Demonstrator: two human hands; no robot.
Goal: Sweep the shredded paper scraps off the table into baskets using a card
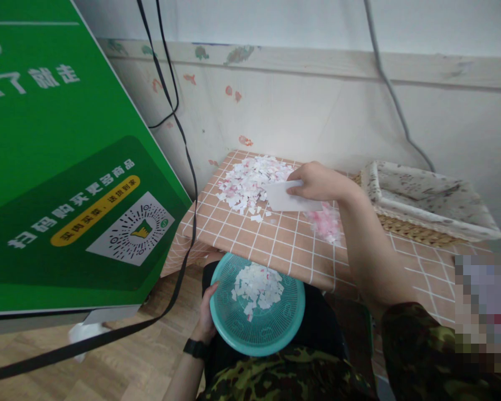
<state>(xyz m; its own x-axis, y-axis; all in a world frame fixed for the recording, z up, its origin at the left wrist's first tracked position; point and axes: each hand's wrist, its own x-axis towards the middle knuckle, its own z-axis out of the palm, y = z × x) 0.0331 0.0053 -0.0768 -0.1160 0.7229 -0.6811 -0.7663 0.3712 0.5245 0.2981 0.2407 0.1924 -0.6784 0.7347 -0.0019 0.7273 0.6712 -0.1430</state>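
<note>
My right hand [313, 181] grips a flat white card [290, 197], thumb on top, over the table. Against the card's left side lies a heap of torn white and pinkish paper scraps [250, 181]. A smaller pile of pink scraps [328, 223] sits below my right wrist. With my left hand [209, 309] I hold the rim of a teal plastic basket [259, 334] at its left side. The basket rests at my lap, just under the table's front edge, and has white paper scraps [259, 284] inside. Most fingers of my left hand are hidden under the rim.
The table wears a brown checked cloth [284, 250] and stands against the wall. A wicker basket with a fabric liner [430, 206] is at the back right. On the left stands a large green panel [67, 167], with a black strap [187, 223] hanging before it.
</note>
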